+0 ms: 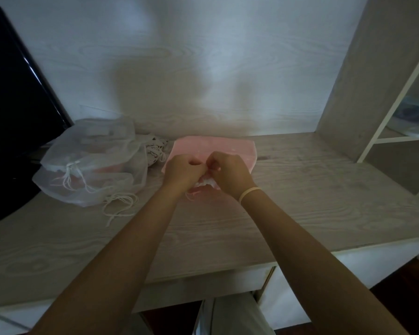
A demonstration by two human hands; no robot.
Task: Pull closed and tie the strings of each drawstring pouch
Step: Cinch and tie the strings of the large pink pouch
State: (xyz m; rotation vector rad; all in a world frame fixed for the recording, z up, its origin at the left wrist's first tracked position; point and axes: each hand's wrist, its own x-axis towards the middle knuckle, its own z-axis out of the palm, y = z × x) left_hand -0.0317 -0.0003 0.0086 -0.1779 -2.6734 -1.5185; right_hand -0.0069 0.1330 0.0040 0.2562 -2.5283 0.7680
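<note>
A pink drawstring pouch (228,147) lies flat on the pale wooden desk (300,201), its gathered mouth toward me. My left hand (180,171) and my right hand (229,175) meet over that bunched mouth, fingers curled and pinching its strings. A loop of pink string (191,195) hangs out below my left hand. The knot itself is hidden by my fingers. To the left sit two white mesh drawstring pouches (92,163), stacked, with white cords (119,206) trailing onto the desk. A small patterned pouch (155,151) lies behind them.
A black monitor (15,112) stands at the far left beside the mesh pouches. A wooden back panel rises behind the desk. A shelf unit with a white frame (392,139) stands at the right. The desk's front edge runs just below my forearms.
</note>
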